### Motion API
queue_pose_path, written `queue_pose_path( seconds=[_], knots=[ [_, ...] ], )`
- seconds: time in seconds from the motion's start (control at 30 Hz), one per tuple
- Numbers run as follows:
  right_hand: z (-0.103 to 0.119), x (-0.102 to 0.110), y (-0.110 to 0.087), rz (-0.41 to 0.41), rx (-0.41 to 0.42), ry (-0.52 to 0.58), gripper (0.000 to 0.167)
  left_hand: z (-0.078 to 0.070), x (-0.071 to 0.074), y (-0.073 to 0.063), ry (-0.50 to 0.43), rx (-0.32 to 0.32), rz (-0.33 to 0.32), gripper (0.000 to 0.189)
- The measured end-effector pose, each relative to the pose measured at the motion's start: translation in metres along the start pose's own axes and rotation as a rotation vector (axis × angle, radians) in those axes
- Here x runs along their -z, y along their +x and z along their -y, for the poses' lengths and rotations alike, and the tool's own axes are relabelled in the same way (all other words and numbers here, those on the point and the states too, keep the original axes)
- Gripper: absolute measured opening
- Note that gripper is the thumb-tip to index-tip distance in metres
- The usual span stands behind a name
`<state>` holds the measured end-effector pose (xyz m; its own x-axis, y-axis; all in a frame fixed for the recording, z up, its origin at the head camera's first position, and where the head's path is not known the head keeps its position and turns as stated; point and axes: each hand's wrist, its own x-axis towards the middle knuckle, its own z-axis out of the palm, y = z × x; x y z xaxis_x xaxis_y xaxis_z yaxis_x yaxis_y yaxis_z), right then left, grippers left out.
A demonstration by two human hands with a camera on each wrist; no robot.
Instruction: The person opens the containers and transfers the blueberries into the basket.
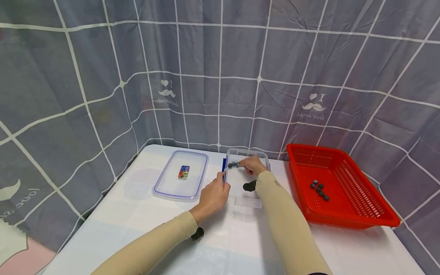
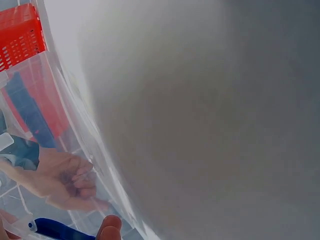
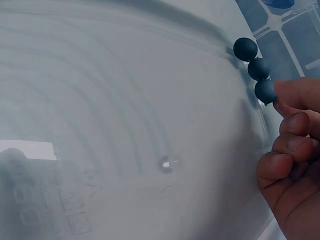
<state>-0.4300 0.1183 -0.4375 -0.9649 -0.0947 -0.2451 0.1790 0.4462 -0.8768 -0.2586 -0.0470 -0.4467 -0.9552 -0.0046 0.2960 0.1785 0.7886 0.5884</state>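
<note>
A clear plastic container (image 1: 240, 196) stands on the table with a blue latch strip (image 1: 224, 165) along its left side. My left hand (image 1: 214, 194) grips that side wall; a fingertip (image 2: 110, 228) shows beside the blue latch (image 2: 60, 228) in the left wrist view. Inside, three small dark blue-grey balls, among them a far ball (image 3: 245, 49) and a middle ball (image 3: 258, 68), sit in a row near the wall. My right hand (image 1: 253, 165) reaches into the container and pinches the nearest ball (image 3: 265, 91), its other fingers curled.
Left of the container lies a clear lid (image 1: 168, 181) with a blue-purple seal and a printed label (image 1: 183, 172). A red perforated basket (image 1: 343, 214) at the right holds several similar dark balls (image 1: 319, 188). A grey checked curtain (image 1: 240, 95) hangs behind the table.
</note>
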Motion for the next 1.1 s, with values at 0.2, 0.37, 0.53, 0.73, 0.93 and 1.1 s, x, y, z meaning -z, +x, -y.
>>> queue_pose_path(
  seconds=[0.2,0.37,0.53,0.73,0.93,1.1],
  knots=[
    [-0.003,-0.005,0.002,-0.013,-0.014,0.009,0.031,0.001,-0.002,0.000,0.012,-0.004,-0.015,0.046],
    [-0.005,-0.010,0.003,-0.039,-0.014,0.031,0.030,0.000,-0.001,0.000,0.002,0.003,-0.010,0.044],
    [-0.005,-0.013,0.005,-0.074,-0.028,0.023,0.028,0.000,0.000,-0.001,-0.010,0.004,-0.005,0.044],
    [-0.004,-0.016,0.008,-0.078,-0.037,0.009,0.023,0.000,0.000,0.000,-0.011,0.013,-0.013,0.043],
    [-0.007,-0.016,0.010,-0.094,-0.039,-0.003,0.023,0.000,0.000,0.000,-0.010,0.006,0.005,0.046],
    [-0.007,-0.017,0.010,-0.093,-0.030,-0.029,0.027,0.000,0.000,0.001,-0.002,0.007,-0.002,0.046]
  ],
)
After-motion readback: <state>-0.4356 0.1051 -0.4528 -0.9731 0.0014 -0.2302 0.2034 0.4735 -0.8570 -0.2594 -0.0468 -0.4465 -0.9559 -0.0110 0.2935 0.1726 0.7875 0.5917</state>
